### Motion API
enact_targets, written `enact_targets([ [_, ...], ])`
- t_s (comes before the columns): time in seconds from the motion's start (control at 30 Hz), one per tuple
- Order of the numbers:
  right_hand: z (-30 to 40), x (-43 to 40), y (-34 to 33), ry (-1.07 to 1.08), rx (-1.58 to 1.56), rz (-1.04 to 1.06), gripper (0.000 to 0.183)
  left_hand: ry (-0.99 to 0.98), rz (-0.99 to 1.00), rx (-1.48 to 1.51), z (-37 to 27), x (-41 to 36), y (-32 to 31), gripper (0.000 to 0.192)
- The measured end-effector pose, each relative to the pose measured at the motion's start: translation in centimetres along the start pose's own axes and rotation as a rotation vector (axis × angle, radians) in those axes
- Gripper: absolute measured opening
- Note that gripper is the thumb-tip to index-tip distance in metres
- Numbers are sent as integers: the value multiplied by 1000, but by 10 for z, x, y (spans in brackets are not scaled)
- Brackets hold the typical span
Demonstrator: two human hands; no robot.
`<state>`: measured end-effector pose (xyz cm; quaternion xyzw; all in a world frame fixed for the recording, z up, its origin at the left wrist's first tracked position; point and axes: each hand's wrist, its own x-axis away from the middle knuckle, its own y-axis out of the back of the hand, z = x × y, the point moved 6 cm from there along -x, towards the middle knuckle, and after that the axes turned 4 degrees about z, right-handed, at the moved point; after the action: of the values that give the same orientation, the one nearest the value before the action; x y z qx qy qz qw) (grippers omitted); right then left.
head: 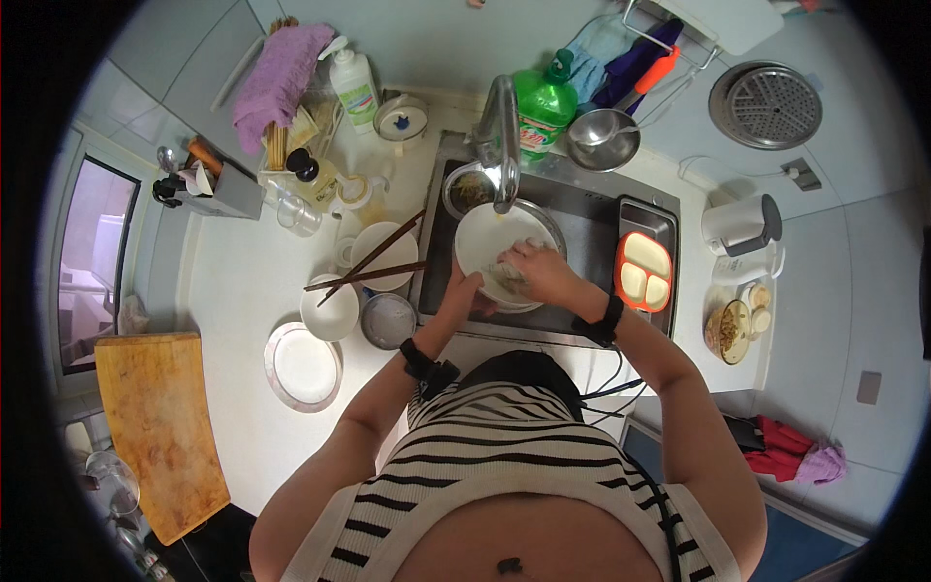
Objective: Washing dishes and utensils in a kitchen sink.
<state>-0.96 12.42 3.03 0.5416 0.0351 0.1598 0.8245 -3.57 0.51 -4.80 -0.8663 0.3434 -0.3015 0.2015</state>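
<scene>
A large white bowl is tilted over the sink, under the metal faucet. My left hand grips its near left rim. Inside the bowl, the fingers of my right hand are bent against the surface. Something greyish shows beneath them, too unclear to name or to tell if it is held. Partly covered by the bowl, a metal basin sits in the steel sink. Beside it, near the faucet, is a round strainer with food scraps.
Brown chopsticks lie across two white bowls left of the sink, sticking out over its edge. Nearby are a metal bowl and a white plate. An orange divided plate rests at the sink's right. A green detergent bottle stands behind.
</scene>
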Motion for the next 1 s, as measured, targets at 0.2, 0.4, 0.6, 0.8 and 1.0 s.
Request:
enact_targets([
  [0.2, -2, 3, -5, 55, 96, 132, 46, -29, -36, 18, -4, 1, 4, 63],
  [0.4, -23, -15, 2, -124, 177, -22, 51, -97, -55, -57, -11, 4, -4, 57],
  [0.6, -31, -4, -13, -243, -130, -9, 57, -81, -75, 75, -14, 2, 0, 56],
  [0.8, -14, 2, -38, -119, -135, 176, 61, -129, -111, 28, -16, 3, -2, 56],
  [1.0, -29, -24, -35, -50, -60, 93, 54, -68, -46, -27, -2, 4, -9, 57],
])
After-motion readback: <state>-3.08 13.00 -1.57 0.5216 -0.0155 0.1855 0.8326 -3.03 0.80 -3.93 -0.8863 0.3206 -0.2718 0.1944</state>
